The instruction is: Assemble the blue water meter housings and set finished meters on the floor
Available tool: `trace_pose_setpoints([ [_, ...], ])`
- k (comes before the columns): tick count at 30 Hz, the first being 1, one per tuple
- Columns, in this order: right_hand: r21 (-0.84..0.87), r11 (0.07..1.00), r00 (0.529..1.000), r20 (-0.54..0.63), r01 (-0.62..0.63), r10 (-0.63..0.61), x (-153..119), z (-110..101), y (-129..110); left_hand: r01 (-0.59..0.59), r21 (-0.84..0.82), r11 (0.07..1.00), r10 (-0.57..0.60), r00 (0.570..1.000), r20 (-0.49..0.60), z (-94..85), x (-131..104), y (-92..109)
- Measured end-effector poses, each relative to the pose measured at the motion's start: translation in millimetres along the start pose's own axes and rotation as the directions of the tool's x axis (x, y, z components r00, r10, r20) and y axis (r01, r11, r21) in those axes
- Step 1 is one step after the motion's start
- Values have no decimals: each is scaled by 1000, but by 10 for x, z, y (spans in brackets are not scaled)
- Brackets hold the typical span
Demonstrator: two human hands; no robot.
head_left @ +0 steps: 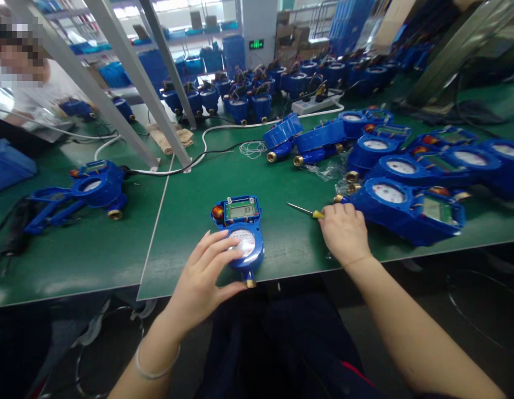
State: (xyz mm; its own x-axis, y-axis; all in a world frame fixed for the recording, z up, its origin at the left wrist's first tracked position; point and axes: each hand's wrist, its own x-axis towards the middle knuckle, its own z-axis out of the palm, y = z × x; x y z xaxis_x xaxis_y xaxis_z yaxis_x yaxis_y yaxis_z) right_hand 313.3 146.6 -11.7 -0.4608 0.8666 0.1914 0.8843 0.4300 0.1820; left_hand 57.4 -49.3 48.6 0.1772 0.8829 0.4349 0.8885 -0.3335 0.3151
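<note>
A blue water meter (252,257) lies on the green bench near its front edge, its upper housing uncovered to show a small LCD display (240,211) on a circuit board. My left hand (209,271) grips this meter, fingers across the round dial and thumb by the brass fitting at its lower end. To the right, my right hand (345,233) is closed over the yellow handle of a screwdriver (300,209), whose metal shaft points left across the bench. Most of the handle is hidden under the fingers. Just beyond that hand sits another blue water meter (406,208) with its display exposed.
More blue meters (400,165) crowd the right side. A further meter (94,185) lies at left near a black-handled tool (18,227). Metal posts (127,83), a white cable (204,138), a cloth (169,138) and a power strip (317,103) stand behind. A co-worker (52,83) sits far left.
</note>
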Motion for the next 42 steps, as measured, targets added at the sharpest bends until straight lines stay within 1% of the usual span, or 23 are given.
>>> trace_pose_setpoints([
  [1, 11, 1000, 1000, 0, 12, -12, 7, -11, 3, -80, 70, 994, 73, 993, 92, -34, 18, -45],
  [2, 28, 999, 1000, -19, 23, -22, 5, -43, 5, -154, 139, 978, 132, 979, 158, -61, 42, -84],
  [3, 55, 998, 998, -61, 30, -26, -7, -99, 5, -223, 200, 954, 184, 963, 198, -80, 71, -115],
  [5, 161, 987, 978, -210, 22, 12, -74, -276, -2, -340, 277, 899, 280, 932, 231, -103, 135, -156],
  [6, 254, 967, 955, -290, 14, 62, -134, -386, -8, -389, 286, 876, 324, 913, 248, -116, 170, -169],
  [7, 375, 927, 928, -349, 11, 130, -210, -498, -17, -423, 274, 864, 355, 897, 265, -134, 208, -179],
  [8, 518, 855, 906, -371, 20, 204, -302, -600, -30, -438, 245, 865, 369, 886, 280, -160, 251, -188],
  [9, 668, 744, 900, -344, 33, 269, -406, -681, -49, -434, 206, 877, 368, 882, 295, -197, 303, -194],
  [10, 803, 594, 912, -269, 36, 308, -519, -734, -74, -416, 170, 893, 350, 881, 319, -244, 365, -197],
  [11, 905, 424, 936, -166, 19, 312, -638, -754, -108, -389, 144, 910, 320, 880, 351, -300, 441, -197],
  [12, 965, 262, 959, -54, -22, 278, -759, -741, -149, -354, 134, 925, 278, 875, 396, -360, 530, -193],
  [13, 988, 134, 974, 47, -78, 222, -878, -702, -198, -316, 140, 938, 224, 864, 451, -419, 630, -185],
  [14, 989, 54, 979, 126, -137, 160, -992, -643, -252, -277, 159, 947, 161, 843, 513, -473, 738, -173],
  [15, 982, 22, 977, 183, -186, 110, -1100, -573, -309, -239, 186, 953, 93, 816, 570, -519, 849, -160],
  [16, 975, 26, 973, 218, -221, 70, -1199, -501, -366, -201, 215, 956, 26, 786, 618, -552, 957, -147],
  [18, 965, 86, 969, 247, -247, 13, -1359, -379, -475, -140, 253, 957, -73, 731, 678, -583, 1142, -130],
  [20, 960, 149, 971, 240, -235, -13, -1458, -302, -567, -102, 263, 959, -119, 698, 706, -580, 1260, -127],
  [22, 961, 189, 977, 210, -204, -16, -1496, -261, -640, -88, 260, 962, -134, 678, 723, -565, 1309, -129],
  [29, 963, 260, 996, 85, -78, -16, -1390, -205, -796, -54, 302, 952, -188, 674, 714, -535, 1272, -106],
  [34, 945, 325, 999, -49, 41, 17, -1305, -188, -866, -55, 308, 950, -183, 701, 690, -502, 1243, -86],
  [37, 925, 357, 989, -147, 131, 18, -1275, -207, -845, -62, 332, 941, -194, 705, 682, -496, 1230, -80],
  [40, 920, 319, 968, -248, 226, 29, -1292, -262, -747, -62, 329, 942, -193, 701, 687, -496, 1227, -74],
  [42, 933, 285, 961, -257, 219, 105, -1321, -296, -667, -65, 327, 943, -190, 702, 687, -494, 1232, -68],
])
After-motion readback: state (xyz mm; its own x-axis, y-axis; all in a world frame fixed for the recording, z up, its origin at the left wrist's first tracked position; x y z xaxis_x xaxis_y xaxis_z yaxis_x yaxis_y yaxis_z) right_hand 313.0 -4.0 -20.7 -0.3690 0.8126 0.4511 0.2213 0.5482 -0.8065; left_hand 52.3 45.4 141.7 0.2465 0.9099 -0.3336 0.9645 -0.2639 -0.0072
